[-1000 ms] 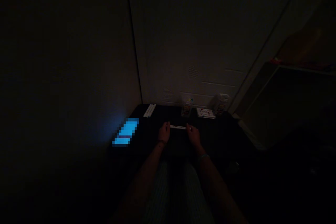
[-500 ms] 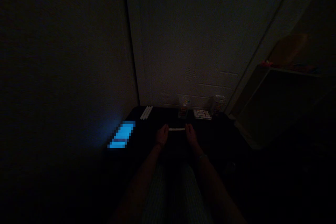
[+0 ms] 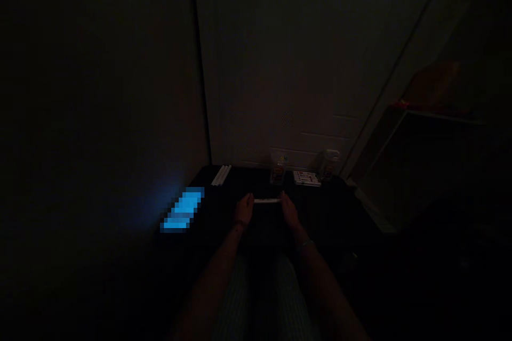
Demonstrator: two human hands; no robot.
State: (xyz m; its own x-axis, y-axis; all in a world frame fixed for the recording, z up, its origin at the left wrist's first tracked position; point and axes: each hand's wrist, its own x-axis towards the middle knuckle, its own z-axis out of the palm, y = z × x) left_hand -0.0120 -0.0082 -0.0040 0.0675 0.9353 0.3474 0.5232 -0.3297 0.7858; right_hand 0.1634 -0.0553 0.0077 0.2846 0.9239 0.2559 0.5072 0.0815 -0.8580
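Between tabletop edges, I see left hand and right hand gripping white pen. Loose pens: far-left corner.

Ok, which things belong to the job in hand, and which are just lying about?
In the job:
white pen, held by left hand and right hand

Seemingly just lying about:
three white pens
glowing screen
flat case
left container
right container

In near-darkness, 2 walls meet at the far-left corner of a black table.
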